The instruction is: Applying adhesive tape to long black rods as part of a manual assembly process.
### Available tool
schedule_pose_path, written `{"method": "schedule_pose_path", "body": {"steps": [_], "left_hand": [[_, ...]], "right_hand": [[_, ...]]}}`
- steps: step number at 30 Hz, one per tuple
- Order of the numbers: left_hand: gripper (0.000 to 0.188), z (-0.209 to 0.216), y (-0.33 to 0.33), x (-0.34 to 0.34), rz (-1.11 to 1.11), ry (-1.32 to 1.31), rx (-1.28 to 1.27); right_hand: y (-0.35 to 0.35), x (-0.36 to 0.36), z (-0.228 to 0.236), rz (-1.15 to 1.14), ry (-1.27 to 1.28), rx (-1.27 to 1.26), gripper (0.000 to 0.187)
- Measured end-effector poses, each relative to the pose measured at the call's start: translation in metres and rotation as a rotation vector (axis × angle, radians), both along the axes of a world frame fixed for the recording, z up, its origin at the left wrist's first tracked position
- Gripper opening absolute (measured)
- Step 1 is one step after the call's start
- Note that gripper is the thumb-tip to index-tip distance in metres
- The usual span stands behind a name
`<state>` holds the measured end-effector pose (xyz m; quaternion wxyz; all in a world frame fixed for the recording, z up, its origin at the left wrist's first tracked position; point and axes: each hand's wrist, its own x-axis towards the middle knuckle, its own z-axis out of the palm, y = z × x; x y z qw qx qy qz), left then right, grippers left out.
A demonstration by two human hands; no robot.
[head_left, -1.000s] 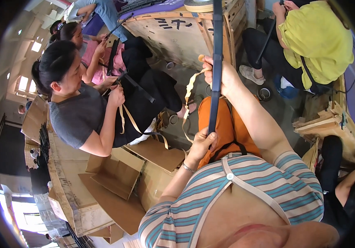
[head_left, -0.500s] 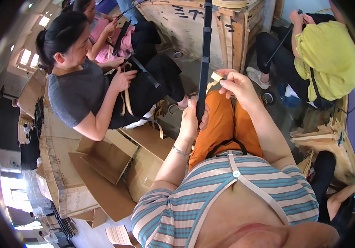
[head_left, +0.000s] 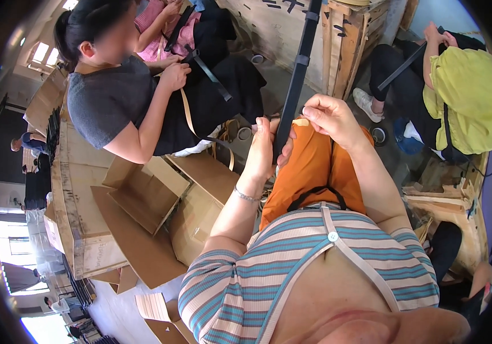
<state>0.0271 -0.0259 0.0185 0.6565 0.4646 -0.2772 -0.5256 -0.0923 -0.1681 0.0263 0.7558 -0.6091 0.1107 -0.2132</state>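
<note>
Hands meet at a black strap (head_left: 296,74) running up from the lap: the left hand (head_left: 264,150) is closed round it, and the right hand (head_left: 329,117), just beside, pinches a tan tape (head_left: 300,122) against it. Flattened cardboard (head_left: 143,200) lies left of the left hand, where another person (head_left: 108,97) handles a tan strip.

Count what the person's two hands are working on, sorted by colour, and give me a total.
Black: 1, the long black webbing strap gripped by the left hand.
Tan: 1, the small tan tape piece pinched against it by the right hand.
Total: 2.
</note>
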Motion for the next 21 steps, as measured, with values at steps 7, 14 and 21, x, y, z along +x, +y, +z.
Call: {"method": "schedule_pose_path", "body": {"steps": [7,14,21], "left_hand": [[0.078,0.005,0.001,0.009,-0.054,-0.015,0.005],[0.081,0.002,0.005,0.011,-0.036,-0.097,0.016],[0.081,-0.002,0.005,0.014,-0.027,-0.123,0.002]], "right_hand": [[0.004,0.012,0.006,-0.074,0.004,-0.184,0.016],[0.010,0.016,0.010,-0.139,0.055,-0.273,0.017],[0.009,0.019,0.009,-0.170,0.098,-0.313,0.018]]}}
